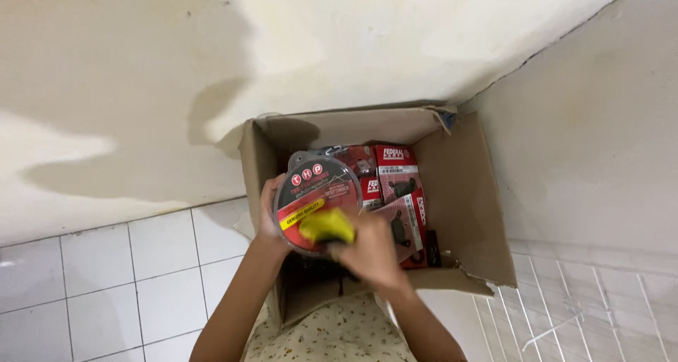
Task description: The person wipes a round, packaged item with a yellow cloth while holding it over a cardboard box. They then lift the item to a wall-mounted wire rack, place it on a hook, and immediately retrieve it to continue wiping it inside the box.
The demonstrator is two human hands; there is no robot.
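Your left hand (pixel 268 217) grips round pack (pixel 316 196) by left rim — face tilted toward you; right hand (pixel 371 252) pinches yellow cloth (pixel 326 226) against lower face, above cardboard box (pixel 466 192).

Round package (pixel 316 192) above open box (pixel 466 214), flat packs (pixel 395 175) inside.

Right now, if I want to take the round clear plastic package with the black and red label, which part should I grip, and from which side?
Probably grip the round clear plastic package by its rim, from the left edge, where the left hand holds it. It is a flat disc held above the open cardboard box, so only its edges give purchase. The right hand, with a yellow cloth, covers the lower face.
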